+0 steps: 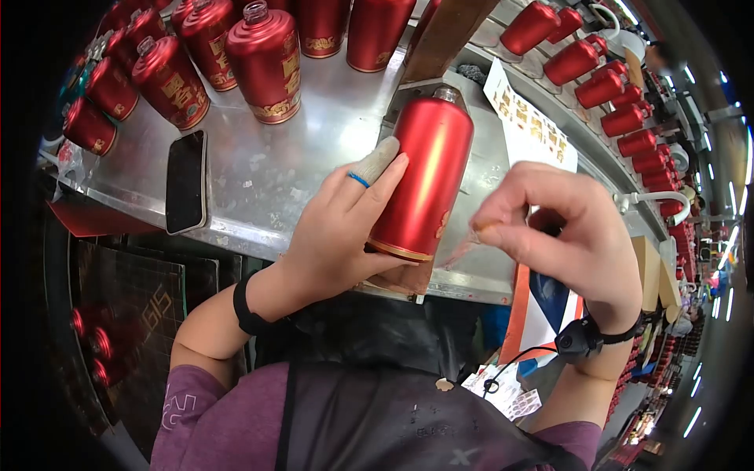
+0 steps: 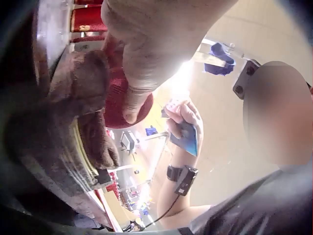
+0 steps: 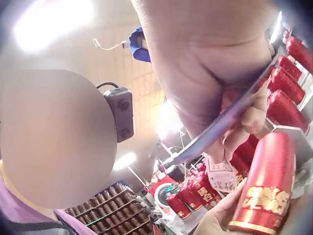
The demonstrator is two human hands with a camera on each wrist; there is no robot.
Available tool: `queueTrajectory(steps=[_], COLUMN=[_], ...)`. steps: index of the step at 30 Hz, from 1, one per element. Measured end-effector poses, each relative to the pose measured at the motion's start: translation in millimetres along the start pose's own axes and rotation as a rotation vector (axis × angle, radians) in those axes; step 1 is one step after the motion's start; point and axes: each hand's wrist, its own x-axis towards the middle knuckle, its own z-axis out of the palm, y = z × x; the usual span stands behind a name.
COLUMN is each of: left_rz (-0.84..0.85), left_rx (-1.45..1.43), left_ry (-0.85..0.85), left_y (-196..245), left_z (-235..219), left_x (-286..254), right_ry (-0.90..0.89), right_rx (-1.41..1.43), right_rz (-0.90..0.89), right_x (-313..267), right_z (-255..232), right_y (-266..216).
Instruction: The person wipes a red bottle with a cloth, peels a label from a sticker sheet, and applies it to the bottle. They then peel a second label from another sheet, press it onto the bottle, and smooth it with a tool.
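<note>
A red metallic bottle with a gold base band lies on a brown-edged rest, neck pointing away from me. My left hand, with a cloth cover on one finger and a blue ring, holds the bottle by its left side and base. To the right of the bottle, my right hand is raised, pinching a small see-through printed label between thumb and fingertips. A thin, bluish flat sheet is also held against the right palm. Gold lettering shows on the bottle in the right wrist view.
Several red bottles stand at the back left of the metal table. A black phone lies near its front edge. A sheet of gold labels lies right of the bottle. More bottles line a conveyor on the right.
</note>
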Motion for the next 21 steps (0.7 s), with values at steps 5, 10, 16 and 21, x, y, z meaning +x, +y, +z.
queueTrajectory(steps=[5,10,16,21], left_rz=[-0.185,-0.365,-0.128,-0.631], left_rx=[-0.196,-0.38,-0.326,-1.116], left_ry=[-0.091,-0.29,-0.189,-0.082], left_y=[-7.6,-7.4,-17.0,-31.6], left_z=[8.6,1.6,-3.8,24.7], left_x=[4.1,10.3,16.7,39.4], right_ry=[0.046,0.158,0.207,0.263], right_rx=[0.048,-0.024,-0.077,-0.043], right_rz=[0.009,-0.043,-0.046,-0.064], right_x=[54.9,70.0,69.6,71.5], right_z=[12.8,19.5,20.0,25.0], right_y=[40.8,51.0,54.4,52.3])
